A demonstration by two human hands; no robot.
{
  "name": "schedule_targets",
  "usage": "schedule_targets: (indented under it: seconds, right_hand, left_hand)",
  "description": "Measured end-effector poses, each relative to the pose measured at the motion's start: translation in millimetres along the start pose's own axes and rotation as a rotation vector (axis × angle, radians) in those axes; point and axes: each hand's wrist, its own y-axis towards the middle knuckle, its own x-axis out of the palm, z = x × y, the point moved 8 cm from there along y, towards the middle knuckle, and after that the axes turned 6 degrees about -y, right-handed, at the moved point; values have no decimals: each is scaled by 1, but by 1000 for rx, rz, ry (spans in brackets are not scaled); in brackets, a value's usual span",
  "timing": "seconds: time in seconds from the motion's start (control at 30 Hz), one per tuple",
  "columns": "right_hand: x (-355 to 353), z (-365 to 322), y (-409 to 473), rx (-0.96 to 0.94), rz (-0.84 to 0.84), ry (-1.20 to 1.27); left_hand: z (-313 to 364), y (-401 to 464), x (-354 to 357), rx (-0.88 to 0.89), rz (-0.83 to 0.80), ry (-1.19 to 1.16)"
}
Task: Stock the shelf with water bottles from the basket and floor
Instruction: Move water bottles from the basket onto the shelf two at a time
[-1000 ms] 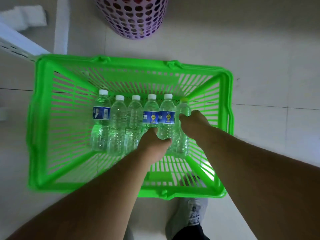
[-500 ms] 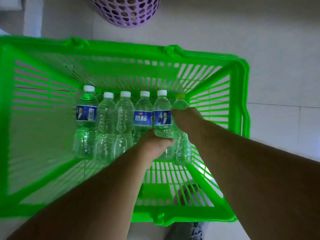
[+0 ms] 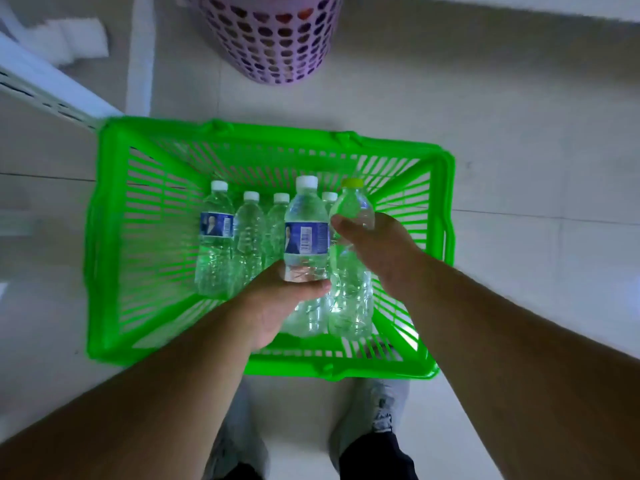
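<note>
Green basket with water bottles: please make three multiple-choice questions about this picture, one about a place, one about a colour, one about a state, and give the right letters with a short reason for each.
1. Where does the green basket stand?
A. on a shelf
B. on the tiled floor, in front of the person's feet
C. on a table

2. What colour is the cap of the bottle in the right hand?
A. yellow-green
B. red
C. black

3. What is the left hand doing?
A. resting flat on the floor
B. hanging idle
C. gripping a blue-labelled bottle by its lower part

Answers:
1 B: floor tiles show around the basket and shoes lie just below its near rim.
2 A: the yellow-green-capped bottle differs from the white caps beside it.
3 C: the fingers curl round the bottle below its label.
</note>
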Motion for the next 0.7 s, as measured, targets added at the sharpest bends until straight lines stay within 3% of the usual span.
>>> schedule_targets:
  seconds: [0.3,0.7]
  right_hand:
    - [-69,-124,-158,-207,55,42]
    - [-184,-280,-459,-482,216,138]
  left_hand:
    - [79,-180,-17,268,84,54]
    - [179,-496,-5,542,51,165]
